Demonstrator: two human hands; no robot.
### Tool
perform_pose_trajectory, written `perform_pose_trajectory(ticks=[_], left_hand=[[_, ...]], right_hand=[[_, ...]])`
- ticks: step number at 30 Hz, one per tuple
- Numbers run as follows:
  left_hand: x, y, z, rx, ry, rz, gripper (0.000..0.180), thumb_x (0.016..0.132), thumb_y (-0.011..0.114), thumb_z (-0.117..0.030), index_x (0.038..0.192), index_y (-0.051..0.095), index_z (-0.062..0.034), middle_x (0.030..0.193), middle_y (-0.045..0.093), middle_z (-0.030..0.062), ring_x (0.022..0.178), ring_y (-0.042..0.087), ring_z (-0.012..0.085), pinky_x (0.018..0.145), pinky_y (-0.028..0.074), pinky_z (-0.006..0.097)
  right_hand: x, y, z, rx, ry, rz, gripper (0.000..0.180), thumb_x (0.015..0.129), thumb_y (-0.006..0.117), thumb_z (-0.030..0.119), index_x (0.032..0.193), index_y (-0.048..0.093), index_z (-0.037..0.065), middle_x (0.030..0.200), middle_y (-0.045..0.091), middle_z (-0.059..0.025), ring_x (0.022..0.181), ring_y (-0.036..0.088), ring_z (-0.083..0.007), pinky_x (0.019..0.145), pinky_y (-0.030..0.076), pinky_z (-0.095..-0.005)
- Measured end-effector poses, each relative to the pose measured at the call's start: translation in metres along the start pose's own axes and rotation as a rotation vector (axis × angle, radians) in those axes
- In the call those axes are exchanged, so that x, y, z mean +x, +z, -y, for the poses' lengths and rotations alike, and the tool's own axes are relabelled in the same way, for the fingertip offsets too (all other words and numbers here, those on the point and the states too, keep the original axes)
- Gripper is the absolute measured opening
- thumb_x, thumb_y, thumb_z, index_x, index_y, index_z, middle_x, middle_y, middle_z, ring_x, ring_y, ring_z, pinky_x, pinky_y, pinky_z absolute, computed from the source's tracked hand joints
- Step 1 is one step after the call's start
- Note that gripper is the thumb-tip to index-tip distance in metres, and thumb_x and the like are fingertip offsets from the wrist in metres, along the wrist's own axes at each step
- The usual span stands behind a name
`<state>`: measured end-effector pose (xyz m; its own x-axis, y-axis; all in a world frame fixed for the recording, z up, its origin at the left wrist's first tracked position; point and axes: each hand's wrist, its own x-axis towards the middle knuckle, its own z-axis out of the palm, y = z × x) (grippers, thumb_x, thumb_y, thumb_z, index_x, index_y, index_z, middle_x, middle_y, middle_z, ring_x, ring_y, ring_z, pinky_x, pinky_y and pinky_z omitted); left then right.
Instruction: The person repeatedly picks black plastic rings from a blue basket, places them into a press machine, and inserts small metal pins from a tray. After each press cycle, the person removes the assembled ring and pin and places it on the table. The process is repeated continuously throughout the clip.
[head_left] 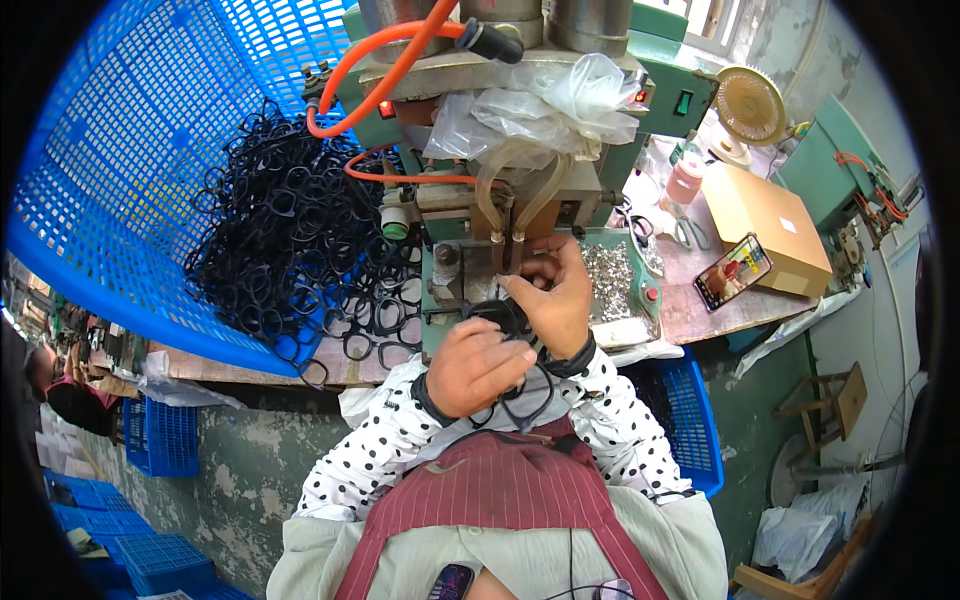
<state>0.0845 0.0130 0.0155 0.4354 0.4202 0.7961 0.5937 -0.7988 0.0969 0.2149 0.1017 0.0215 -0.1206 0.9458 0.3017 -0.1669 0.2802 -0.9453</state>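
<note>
- Curling inward at the centre of the frame, the right hand (560, 295) is just below the two upright tips of the machine (590, 185); its thumb and fingers are drawn close together, but whether they pinch anything cannot be told.
- Just below and to the left of it, the left hand (475, 370) lies slantwise, fingers side by side and pointing right; their grip is hidden.
- Black loops (505, 318) hang between and below the two hands, at the centre of the frame.
- A tray of small shiny metal pieces (606, 280) sits just right of the right hand.
- Upper left of the frame, a large blue basket (110, 200) leans beside a heap of black rings (290, 220), some spilling onto the desk (682, 275).
- A clear plastic bag (560, 105) drapes over the machine, upper centre.
- Right of centre, a phone (735, 272) leans before a cardboard box (770, 225), with a pink bottle (685, 178) near the box's left side.
</note>
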Motion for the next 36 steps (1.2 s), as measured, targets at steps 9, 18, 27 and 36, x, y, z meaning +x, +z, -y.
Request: perform_pose_trajectory(ticks=[9,18,27,36], left_hand=[[0.009,0.005,0.014,-0.230,-0.006,0.148,0.046,0.076,0.065,0.001,0.121,0.059,-0.0019,0.122,0.061,0.0159,0.106,0.062,0.0314,0.094,0.048,0.046],[0.004,0.014,0.022,-0.307,0.055,0.067,0.047,0.072,0.064,0.001,0.119,0.059,0.0008,0.120,0.062,0.0179,0.093,0.062,0.0329,0.081,0.050,0.043],[-0.002,0.011,0.009,-0.064,0.007,0.052,0.044,0.078,0.063,-0.009,0.122,0.058,-0.0066,0.129,0.057,0.0093,0.106,0.056,0.0286,0.096,0.042,0.047],[-0.095,-0.012,0.078,0.113,-1.155,-0.571,0.032,0.095,0.053,-0.023,0.121,0.049,-0.0045,0.088,0.064,0.0096,0.070,0.059,0.0199,0.063,0.047,0.034]], right_hand=[[0.023,-0.067,-0.028,-0.783,-0.343,-0.217,0.034,0.072,0.074,0.006,0.104,0.061,0.009,0.086,0.068,-0.0073,0.084,0.063,-0.0271,0.074,0.048,-0.0390],[0.003,-0.130,-0.095,-1.399,-0.185,-0.172,0.031,0.073,0.076,0.026,0.098,0.065,0.011,0.119,0.059,-0.0052,0.114,0.048,-0.0315,0.094,0.035,-0.0589],[0.003,-0.134,-0.090,-1.072,-0.414,-0.221,0.011,0.080,0.072,0.015,0.091,0.073,0.016,0.094,0.068,-0.0016,0.094,0.057,-0.0239,0.085,0.041,-0.0368],[-0.002,-0.131,-0.094,-1.001,-0.360,-0.287,0.007,0.086,0.064,0.009,0.092,0.065,0.009,0.080,0.066,-0.0084,0.075,0.061,-0.0286,0.070,0.047,-0.0390]])
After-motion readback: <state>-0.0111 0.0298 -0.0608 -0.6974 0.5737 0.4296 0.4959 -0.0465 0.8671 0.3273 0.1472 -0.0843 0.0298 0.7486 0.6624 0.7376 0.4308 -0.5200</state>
